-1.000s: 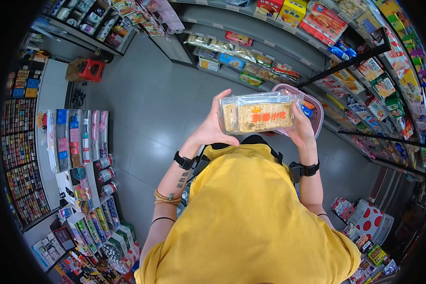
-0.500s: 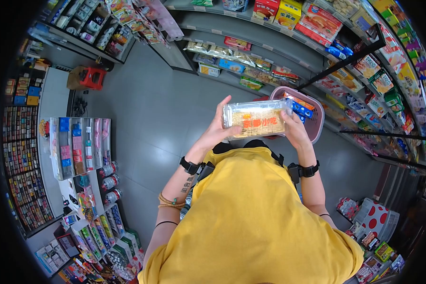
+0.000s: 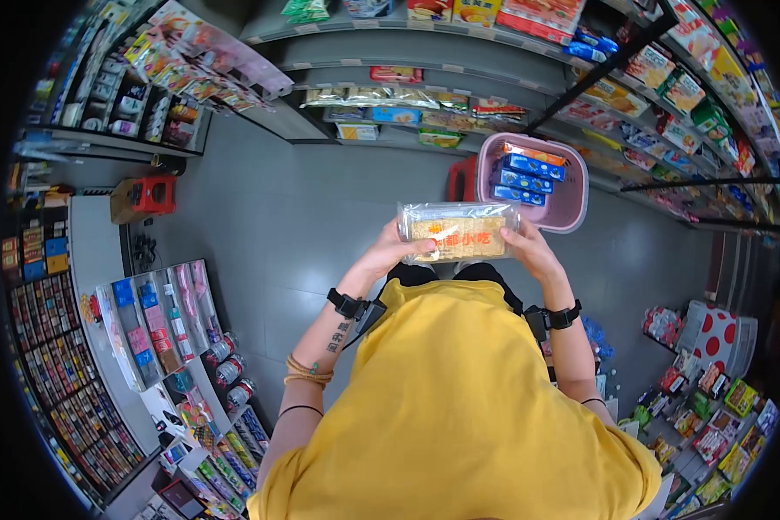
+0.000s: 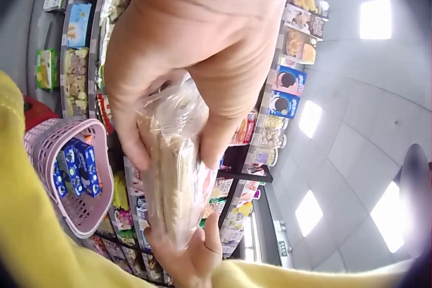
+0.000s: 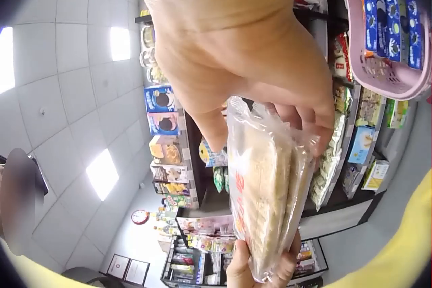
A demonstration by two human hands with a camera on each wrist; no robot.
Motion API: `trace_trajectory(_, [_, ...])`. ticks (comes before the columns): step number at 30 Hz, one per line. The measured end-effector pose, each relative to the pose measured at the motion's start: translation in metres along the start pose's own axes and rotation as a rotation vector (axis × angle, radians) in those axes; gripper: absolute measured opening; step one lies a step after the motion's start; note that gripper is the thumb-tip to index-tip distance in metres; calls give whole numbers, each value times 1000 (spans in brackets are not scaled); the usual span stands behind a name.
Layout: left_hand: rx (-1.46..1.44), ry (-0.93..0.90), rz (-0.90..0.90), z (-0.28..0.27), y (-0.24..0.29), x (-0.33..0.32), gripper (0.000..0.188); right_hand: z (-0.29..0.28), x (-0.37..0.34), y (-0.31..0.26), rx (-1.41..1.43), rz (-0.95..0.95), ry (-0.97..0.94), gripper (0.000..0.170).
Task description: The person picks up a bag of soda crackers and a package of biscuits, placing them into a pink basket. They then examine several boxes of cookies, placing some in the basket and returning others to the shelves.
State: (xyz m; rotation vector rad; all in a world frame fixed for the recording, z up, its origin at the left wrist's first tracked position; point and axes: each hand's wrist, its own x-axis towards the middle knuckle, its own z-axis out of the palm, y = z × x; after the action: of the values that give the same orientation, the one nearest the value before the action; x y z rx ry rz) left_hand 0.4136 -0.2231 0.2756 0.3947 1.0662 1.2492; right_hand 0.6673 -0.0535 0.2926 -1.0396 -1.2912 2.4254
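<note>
A clear plastic pack of pale yellow biscuits or pastries [image 3: 459, 241], with red characters across its top, is held level in front of the yellow shirt. My left hand [image 3: 388, 253] grips its left end, thumb over the top face. At the opposite end my right hand [image 3: 533, 251] holds on the same way. In the left wrist view, the left hand [image 4: 196, 45] has thumb and fingers on either side of the crinkled wrapper. The right wrist view shows the right hand [image 5: 250, 65] around the other end, with the pack's layers visible edge-on.
Just beyond the pack, a pink basket [image 3: 572, 201] holds blue boxes [image 3: 527, 180] and an orange packet [image 3: 533, 154]. A red stool [image 3: 462, 179] is partly hidden behind it. Snack shelves [image 3: 425, 56] curve along the front and right; a display counter [image 3: 117, 342] stands left.
The pack has come slightly closer to the body and lies flatter, with the left thumb shifted onto its top. The head view has shifted, showing the basket more fully.
</note>
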Motion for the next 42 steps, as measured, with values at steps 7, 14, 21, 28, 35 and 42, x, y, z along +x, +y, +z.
trace_trajectory(7, [-100, -41, -167, 12, 2, 45, 61, -56, -20, 17, 183, -35, 77, 54])
trace_trajectory(14, [-88, 120, -127, 20, 9, 114, 55, -176, -33, 50, 278, 1, 458, 40])
trace_trajectory(21, [-42, 283, -145, 25, 26, 198, 52, -300, -32, 153, 355, 183, 737, 36])
trace_trajectory(28, [-115, 262, -257, -9, 28, 312, 55, -332, -46, 218, 461, 302, 933, 38])
trace_trajectory(35, [-175, 192, -366, -43, 38, 412, 51, -296, -64, 262, 533, 367, 1093, 37])
trace_trajectory(42, [-139, 91, -385, -70, 52, 476, 47, -220, -33, 224, 575, 262, 1173, 33])
